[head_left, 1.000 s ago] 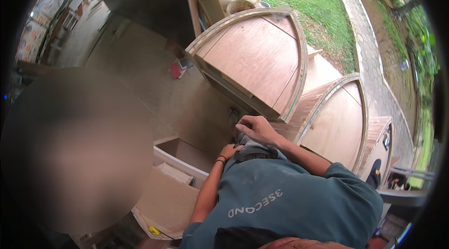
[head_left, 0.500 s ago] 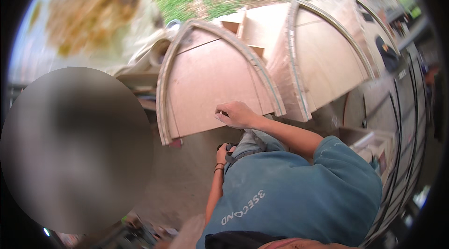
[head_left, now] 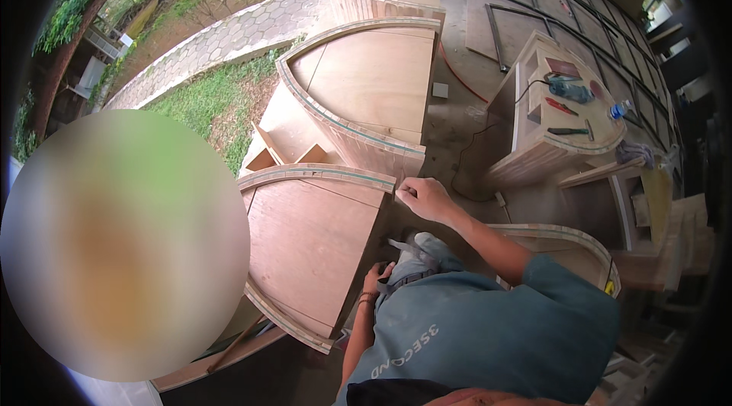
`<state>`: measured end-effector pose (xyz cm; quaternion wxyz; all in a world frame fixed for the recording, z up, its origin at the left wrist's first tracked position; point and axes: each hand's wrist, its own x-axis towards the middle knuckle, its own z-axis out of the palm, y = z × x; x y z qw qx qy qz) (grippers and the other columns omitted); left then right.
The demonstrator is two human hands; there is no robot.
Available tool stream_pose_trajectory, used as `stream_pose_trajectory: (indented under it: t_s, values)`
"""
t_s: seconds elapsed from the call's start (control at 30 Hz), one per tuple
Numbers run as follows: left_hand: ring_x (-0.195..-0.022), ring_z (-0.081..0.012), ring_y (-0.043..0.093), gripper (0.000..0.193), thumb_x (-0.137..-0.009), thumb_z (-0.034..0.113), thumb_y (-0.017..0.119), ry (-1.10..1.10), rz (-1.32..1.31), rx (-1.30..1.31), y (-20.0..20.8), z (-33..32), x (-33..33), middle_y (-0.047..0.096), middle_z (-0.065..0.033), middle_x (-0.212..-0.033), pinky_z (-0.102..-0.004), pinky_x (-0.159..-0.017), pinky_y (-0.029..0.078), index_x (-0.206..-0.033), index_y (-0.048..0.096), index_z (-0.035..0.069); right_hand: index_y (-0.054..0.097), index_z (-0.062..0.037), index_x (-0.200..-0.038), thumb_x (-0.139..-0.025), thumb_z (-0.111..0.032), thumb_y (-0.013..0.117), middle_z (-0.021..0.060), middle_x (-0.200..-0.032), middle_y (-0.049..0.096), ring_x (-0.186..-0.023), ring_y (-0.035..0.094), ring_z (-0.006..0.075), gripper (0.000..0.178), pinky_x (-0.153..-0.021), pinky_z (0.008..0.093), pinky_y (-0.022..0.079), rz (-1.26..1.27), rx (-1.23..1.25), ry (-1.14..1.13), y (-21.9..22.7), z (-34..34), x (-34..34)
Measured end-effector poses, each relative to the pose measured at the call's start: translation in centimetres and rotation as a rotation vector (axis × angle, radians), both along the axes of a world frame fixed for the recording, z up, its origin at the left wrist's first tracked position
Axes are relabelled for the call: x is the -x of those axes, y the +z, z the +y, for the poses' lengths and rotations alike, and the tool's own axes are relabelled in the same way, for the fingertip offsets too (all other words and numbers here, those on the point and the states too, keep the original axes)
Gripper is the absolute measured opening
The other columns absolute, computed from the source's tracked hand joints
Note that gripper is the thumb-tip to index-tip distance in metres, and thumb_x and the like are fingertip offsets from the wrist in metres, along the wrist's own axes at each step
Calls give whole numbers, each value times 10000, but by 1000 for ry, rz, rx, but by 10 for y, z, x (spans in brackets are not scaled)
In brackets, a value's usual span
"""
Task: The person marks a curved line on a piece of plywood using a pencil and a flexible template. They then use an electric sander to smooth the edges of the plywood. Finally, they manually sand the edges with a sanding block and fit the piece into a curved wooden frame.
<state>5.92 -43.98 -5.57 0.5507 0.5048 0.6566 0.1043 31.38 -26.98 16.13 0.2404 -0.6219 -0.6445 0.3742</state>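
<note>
Curved plywood cabinet (head_left: 320, 231) is parked just left of the right hand (head_left: 425, 198), its corner nearly met by the fingers. That hand's curled up pretty narrow; whether anything's tucked inside can't be told. Left hand (head_left: 377, 277) is placed near the trousers (head_left: 415, 257), grip too hidden to call. Another wooden unit (head_left: 374, 78) is set beyond the right hand.
</note>
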Motion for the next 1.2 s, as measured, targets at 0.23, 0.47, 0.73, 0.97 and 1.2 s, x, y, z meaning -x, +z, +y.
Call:
stream_pose_trajectory:
  t_s: [0.23,0.47,0.73,0.97,1.2]
  values:
    - [-1081,-379,680,693,-850,639,669,-251,11,60,-12,-39,0,711,-237,-1117,-435,-919,529,-1203,683,44,713,-47,-931,-915,-277,658,125,-827,730,-764,710,295,237,-688,394,543,66,39,94,-5,-119,40]
    - [-1062,-332,701,502,-903,474,696,-85,-42,-61,29,-76,26,726,-188,-1119,-409,-904,549,-1180,695,57,708,-84,-928,-909,-253,627,110,-885,728,-836,701,320,188,-734,430,547,-51,115,394,-11,-184,74]
    - [-975,-237,733,415,-927,337,715,-13,-132,-119,17,-94,65,745,-155,-1086,-338,-850,557,-1193,688,19,712,-99,-962,-916,-254,619,100,-926,727,-882,690,327,186,-768,447,545,-204,2,304,6,-170,66]
    - [-893,-142,734,306,-980,243,655,17,-355,-91,41,-60,21,764,-104,-880,-291,-810,558,-1158,688,-4,708,-91,-961,-924,-259,621,108,-940,728,-894,691,330,193,-774,447,546,-187,49,315,-1,-165,44]
    - [-939,-210,740,326,-981,268,660,-171,-364,-249,105,29,-75,746,-146,-1055,-320,-829,568,-1188,676,17,701,-80,-953,-929,-253,590,133,-945,727,-912,683,359,207,-796,483,524,-108,69,230,-5,-130,-29]
